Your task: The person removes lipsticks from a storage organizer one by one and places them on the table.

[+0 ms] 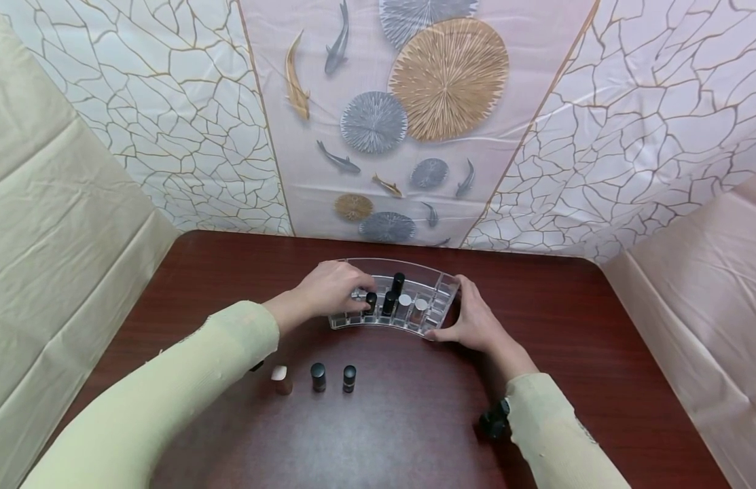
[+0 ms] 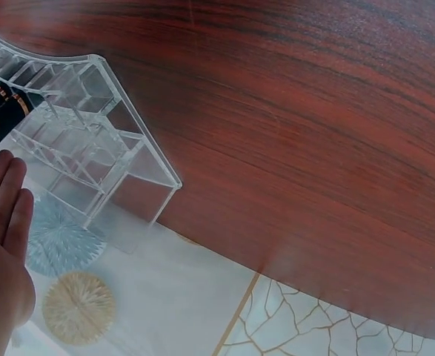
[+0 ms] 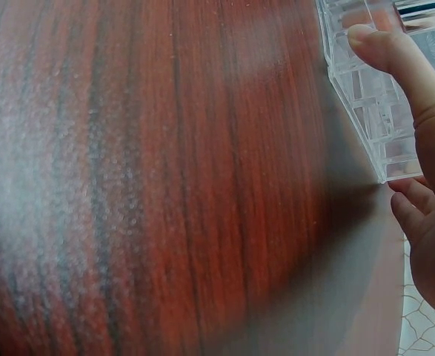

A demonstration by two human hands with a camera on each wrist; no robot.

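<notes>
A clear, curved tiered organizer [image 1: 443, 299] stands toward the back of the table. My left hand [image 1: 331, 288] is at its left part, thumb and finger pinching a black lipstick [image 1: 370, 303] in the front row. In the left wrist view, dark tubes with gold bands [image 2: 8, 110] show by the thumb, the other fingers extended. My right hand [image 1: 475, 320] grips the organizer's right end, its thumb on the front edge [image 3: 365, 37]. Beside the pinched lipstick sit another black lipstick [image 1: 388, 303] and two pale-capped tubes [image 1: 404, 307]; one more black lipstick [image 1: 399, 282] stands behind them.
In front of the organizer, a brown tube with a white top [image 1: 282, 380] and two black lipsticks [image 1: 318, 377] stand on the dark red wooden table [image 1: 402, 407]. A patterned cloth [image 1: 378, 190] hangs behind the table's back edge, with plain cloth at both sides.
</notes>
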